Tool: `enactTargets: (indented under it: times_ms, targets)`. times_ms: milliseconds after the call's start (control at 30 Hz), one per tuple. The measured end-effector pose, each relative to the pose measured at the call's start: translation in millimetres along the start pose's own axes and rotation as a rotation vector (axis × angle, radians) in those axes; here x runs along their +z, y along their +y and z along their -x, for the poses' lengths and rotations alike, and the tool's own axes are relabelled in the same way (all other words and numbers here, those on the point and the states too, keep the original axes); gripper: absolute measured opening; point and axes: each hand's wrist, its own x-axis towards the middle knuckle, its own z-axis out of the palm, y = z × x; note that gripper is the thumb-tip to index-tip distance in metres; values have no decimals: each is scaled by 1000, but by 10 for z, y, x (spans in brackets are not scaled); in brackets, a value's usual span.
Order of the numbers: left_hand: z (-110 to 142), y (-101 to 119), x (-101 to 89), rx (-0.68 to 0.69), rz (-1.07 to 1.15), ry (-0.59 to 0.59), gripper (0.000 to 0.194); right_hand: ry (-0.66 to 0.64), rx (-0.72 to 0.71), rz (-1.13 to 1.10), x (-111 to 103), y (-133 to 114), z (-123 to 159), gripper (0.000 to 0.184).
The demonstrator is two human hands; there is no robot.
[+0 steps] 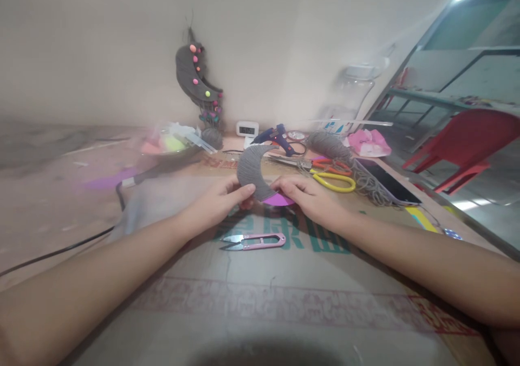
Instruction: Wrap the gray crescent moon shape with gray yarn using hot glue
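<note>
Between my hands is a crescent moon shape (249, 168), mostly wrapped in grey yarn, with a bare purple part (278, 199) at its lower right. My left hand (231, 195) is closed on its left side, thumb in front on the yarn. Gripping the purple end is my right hand (303, 193), with fingers bent around it. Just below lie small pink thread snips (262, 241), blades pointing left. A ball of grey yarn (331, 144) sits behind to the right, with loose loops (371, 184) trailing from it.
Yellow-handled scissors (335, 182), orange-handled scissors (331, 165) and a blue glue gun (278, 137) lie behind my hands. A phone (388, 182) rests at right. At the wall stand a small clock (247, 129) and a clear jar (351, 95); a finished grey moon (189, 76) hangs above.
</note>
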Motion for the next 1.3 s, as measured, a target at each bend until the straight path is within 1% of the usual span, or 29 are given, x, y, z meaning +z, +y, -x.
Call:
enactTargets:
  times_ms: [67, 133, 233, 333, 367, 433, 467, 500, 567, 600, 667, 733, 800, 933, 1067, 1100, 1167, 1233, 1267, 1300]
  targets:
    - [-3, -12, -2, 8, 29, 22, 31, 63, 44, -47, -1, 4, 1, 34]
    - [-13, -27, -6, 20, 52, 45, 31, 91, 77, -60, 0, 4, 2, 28]
    - [-36, -45, -5, 43, 45, 56, 34, 93, 52, 47, 11, 5, 12, 17]
    - [-58, -46, 6, 50, 59, 79, 29, 167, -93, 231, 37, 16, 34, 12]
    - [-61, -41, 8, 44, 75, 93, 32, 193, -161, 301, 48, 18, 43, 12]
    - [-59, -27, 5, 24, 91, 124, 47, 216, -294, 452, 69, 11, 60, 13]
    - [-56, -20, -1, 17, 79, 137, 51, 202, -347, 524, 78, 3, 68, 13]
    - [-52, -16, -10, 17, 51, 147, 49, 177, -390, 589, 86, -7, 75, 13]
    - [-49, -21, -31, 41, -35, 162, 37, 107, -443, 678, 98, -26, 88, 13]
    - [-51, -32, -39, 62, -81, 165, 34, 74, -460, 695, 101, -31, 96, 13]
    - [-62, -64, -46, 75, -109, 186, 38, 26, -463, 680, 99, -32, 116, 12]
    - [-76, -99, -40, 59, -74, 193, 40, 21, -433, 618, 83, -27, 136, 22]
    - [-87, -124, -28, 49, 0, 190, 39, 64, -387, 544, 52, -22, 141, 26]
    - [-98, -135, -16, 61, 63, 203, 39, 210, -237, 430, -81, 27, 41, 15]
    - [-111, -140, -26, 45, 80, 235, 41, 334, -25, 388, -338, 227, -196, 13]
    - [-114, -144, -28, 50, 78, 237, 41, 371, 29, 354, -413, 296, -267, 18]
    - [-122, -154, -30, 63, 70, 242, 42, 394, 96, 296, -552, 432, -424, 38]
    - [-130, -172, -28, 55, 65, 255, 42, 355, 153, 300, -660, 545, -601, 54]
    - [-134, -183, -28, 36, 67, 266, 42, 308, 186, 326, -697, 590, -697, 57]
    - [-139, -194, -27, 13, 69, 276, 43, 277, 202, 338, -721, 628, -796, 55]
